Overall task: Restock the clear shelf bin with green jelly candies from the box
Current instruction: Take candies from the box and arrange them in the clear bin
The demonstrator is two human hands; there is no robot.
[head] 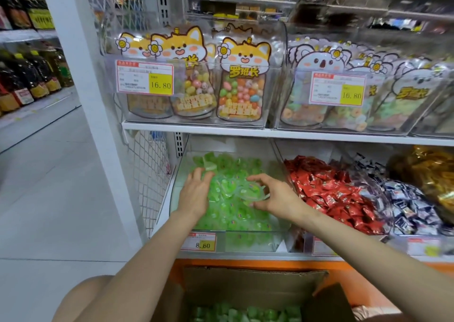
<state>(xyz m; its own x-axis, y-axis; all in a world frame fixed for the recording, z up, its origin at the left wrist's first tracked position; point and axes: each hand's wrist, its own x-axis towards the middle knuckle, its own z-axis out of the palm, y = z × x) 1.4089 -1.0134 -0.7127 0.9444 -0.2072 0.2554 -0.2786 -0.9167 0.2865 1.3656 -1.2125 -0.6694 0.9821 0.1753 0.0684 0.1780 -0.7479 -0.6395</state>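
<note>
Just now the green jellies (228, 213) lie heaped in the clear bin (176, 189) on the lower shelf (245, 256), filling it from the front wall to the back. The left hand (196, 194) rests on the heap at its 9 o'clock side, with the fingers (196, 174) nearly straight, a little apart, and their tips among the cups. The right hand (275, 196) is at the heap's 3 o'clock side. Its thumb and fingers are spread wide and arched over a blurred cluster of cups; whether they pinch any of them cannot be told.

A price tag (200, 241) reading 8.60 sits on the bin's front wall at about 7 o'clock. At 6 o'clock of the bin, below the shelf edge, stands the open cardboard box (245, 282), with more green jellies in its bottom.

Just beside the bin at 3 o'clock, red candies (331, 194) fill a second clear container. Farther out the same way lie blue-and-white candies (405, 206), then gold wrappers (430, 171).

At 12 o'clock the upper shelf (196, 127) carries clear containers of fox pouches (242, 80) and, toward 1 o'clock, koala pouches (317, 85). At 10 o'clock, across the aisle floor, stand oil bottles (29, 75).
</note>
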